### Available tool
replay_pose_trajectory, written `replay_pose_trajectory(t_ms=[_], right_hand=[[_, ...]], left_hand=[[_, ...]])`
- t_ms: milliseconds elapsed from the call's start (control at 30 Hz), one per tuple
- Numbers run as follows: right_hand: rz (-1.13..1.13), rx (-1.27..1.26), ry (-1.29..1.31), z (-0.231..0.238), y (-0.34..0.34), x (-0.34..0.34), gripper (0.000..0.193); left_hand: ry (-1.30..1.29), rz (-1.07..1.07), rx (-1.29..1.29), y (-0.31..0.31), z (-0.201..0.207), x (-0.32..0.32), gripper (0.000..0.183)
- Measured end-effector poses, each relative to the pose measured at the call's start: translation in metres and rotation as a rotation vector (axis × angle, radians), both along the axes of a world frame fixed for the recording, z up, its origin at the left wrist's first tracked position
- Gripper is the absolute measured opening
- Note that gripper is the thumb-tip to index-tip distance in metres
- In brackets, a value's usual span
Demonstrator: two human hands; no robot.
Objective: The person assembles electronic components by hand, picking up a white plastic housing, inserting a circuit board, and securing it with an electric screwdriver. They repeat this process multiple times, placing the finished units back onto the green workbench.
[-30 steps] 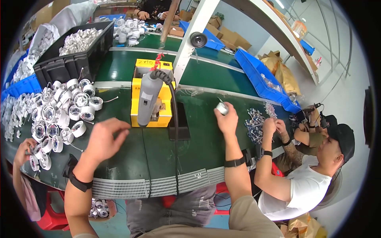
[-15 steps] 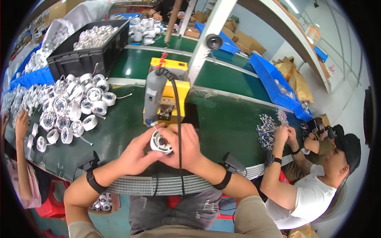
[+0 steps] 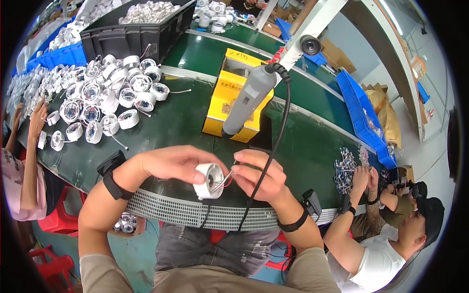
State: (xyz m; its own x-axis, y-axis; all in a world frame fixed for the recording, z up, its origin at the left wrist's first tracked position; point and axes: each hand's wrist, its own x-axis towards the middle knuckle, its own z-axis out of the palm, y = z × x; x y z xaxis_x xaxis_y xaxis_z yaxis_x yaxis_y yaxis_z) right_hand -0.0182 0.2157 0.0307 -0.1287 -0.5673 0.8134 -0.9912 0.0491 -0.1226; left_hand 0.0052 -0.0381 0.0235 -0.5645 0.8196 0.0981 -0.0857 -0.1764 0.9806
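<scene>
My left hand (image 3: pixel 177 163) grips a white round lamp housing (image 3: pixel 201 188) by its side, its open face turned to the right. From that opening run thin wires (image 3: pixel 227 181), one red and one pale. My right hand (image 3: pixel 263 177) pinches the wires between thumb and fingers, just right of the housing. Beyond my hands a grey electric screwdriver (image 3: pixel 250 95) hangs tilted on its black cable (image 3: pixel 285 115). Behind it stands a yellow screw feeder box (image 3: pixel 218 117); the screwdriver hides part of it.
Many white housings (image 3: pixel 117 100) are heaped at the left, before a black crate (image 3: pixel 141 40) of small white parts. A co-worker's hand (image 3: pixel 38 117) reaches in there. At the right, another person (image 3: pixel 386 254) works beside a wire pile (image 3: pixel 344 171) and a blue tray (image 3: pixel 359 117).
The housing has tipped from facing up to facing right. My right hand has left its rim, moving right onto the wires. The screwdriver leans differently, and the whole view has shifted.
</scene>
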Motion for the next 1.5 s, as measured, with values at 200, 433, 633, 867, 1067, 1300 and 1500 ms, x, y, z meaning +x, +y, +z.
replay_pose_trajectory(t_ms=[200,433,633,867,1067,1300,1500], right_hand=[[0.001,0.026,-0.268,0.005,0.001,0.012,0.019],[-0.028,-0.080,-0.658,-0.005,-0.005,0.013,0.025],[-0.039,0.013,-0.558,0.000,-0.004,0.003,0.025],[-0.040,0.076,-0.199,-0.002,0.001,-0.006,0.026],[-0.069,-0.064,-0.482,-0.008,0.005,-0.006,0.023],[-0.033,-0.125,-0.700,-0.012,0.007,-0.006,0.020],[0.010,-0.137,-0.828,-0.015,0.009,-0.006,0.018]], left_hand=[[-0.238,0.180,0.198,0.002,-0.002,0.002,0.045],[-0.154,0.360,-0.013,0.012,0.002,0.002,0.046],[-0.338,0.325,-0.036,0.019,-0.004,0.001,0.046],[-0.398,0.432,-0.055,0.015,0.002,0.000,0.050],[-0.475,0.223,0.265,0.002,0.008,0.000,0.063],[-0.137,0.327,0.148,0.007,0.010,0.004,0.085],[0.104,0.411,0.035,0.021,0.013,0.012,0.108]])
